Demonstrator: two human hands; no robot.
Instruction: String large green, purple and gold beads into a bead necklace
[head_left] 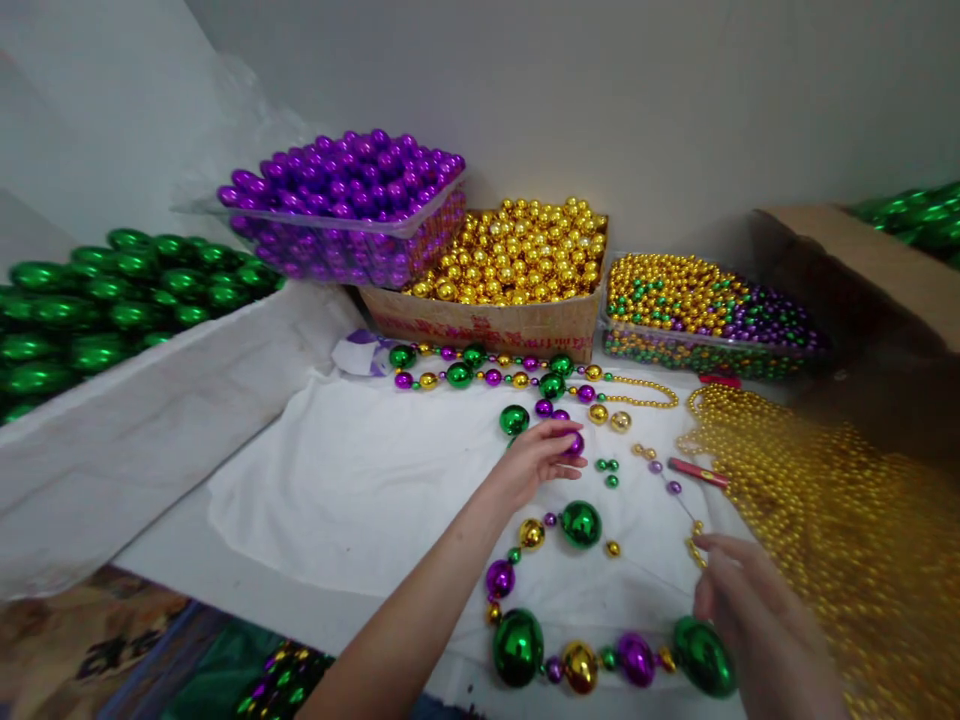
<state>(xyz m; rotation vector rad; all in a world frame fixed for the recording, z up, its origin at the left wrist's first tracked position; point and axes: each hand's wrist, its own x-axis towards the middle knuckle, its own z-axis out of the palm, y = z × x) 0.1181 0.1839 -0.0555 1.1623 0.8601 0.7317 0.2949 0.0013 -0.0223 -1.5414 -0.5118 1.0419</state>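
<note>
My left hand [541,462] is over the white cloth, thumb and fingers closed around a shiny purple bead [574,443]. Close by lie a large green bead [514,420] and more purple beads [544,408]. At the lower right, my right hand [750,600], slightly blurred, pinches a thin string with small gold beads [697,542] at its fingertips; small purple beads [674,487] sit further along that string. Below both hands curves a strand of green, gold and purple beads, ending in a large green bead [582,524]; another large green bead [703,655] is beside my right hand.
Behind stand a clear bin of purple beads [409,228], a cardboard box of gold beads [480,322] and a tub of mixed small beads [675,345]. A finished-looking necklace [459,375] lies before them. Gold bead chains [847,540] and a red marker-like stick [698,473] are right.
</note>
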